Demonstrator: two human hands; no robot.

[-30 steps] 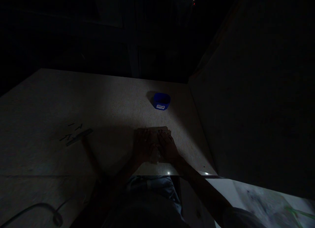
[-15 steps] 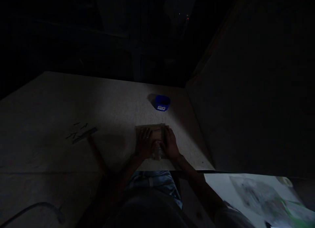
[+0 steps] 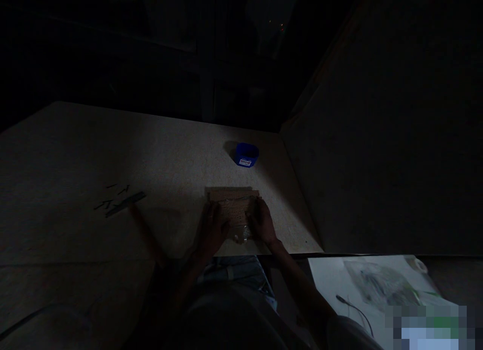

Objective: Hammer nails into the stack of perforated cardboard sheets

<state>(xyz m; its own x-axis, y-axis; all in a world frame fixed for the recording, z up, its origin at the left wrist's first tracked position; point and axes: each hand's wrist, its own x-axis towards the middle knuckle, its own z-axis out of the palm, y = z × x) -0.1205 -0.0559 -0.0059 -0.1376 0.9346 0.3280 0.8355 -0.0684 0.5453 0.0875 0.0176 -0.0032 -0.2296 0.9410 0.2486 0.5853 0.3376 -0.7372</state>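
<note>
A flat brown piece that looks like cardboard (image 3: 237,215) lies on the table near its front edge, a dark crease running across its upper part. My left hand (image 3: 213,230) grips its left side with fingers curled at the edge. Closed on the right side is my right hand (image 3: 263,223), thumb over the surface. Just below the piece, between my wrists, lie a crumpled clear plastic bit (image 3: 246,233) and a small pale scrap (image 3: 236,237). The dim light hides my fingertips and the finer detail.
Beyond my hands stands a blue plastic tub (image 3: 246,155) with a white label. To the left lie a long-headed hammer (image 3: 126,204) and several dark nails (image 3: 124,190). A wall panel (image 3: 377,138) bounds the right side. A white surface (image 3: 328,279) at lower right bears plastic bags and a cable.
The cardboard's upper part, partly covered by my hands before, now shows with a crease across it. My left hand has slid down and left; the right has shifted slightly. The view has moved a little.
</note>
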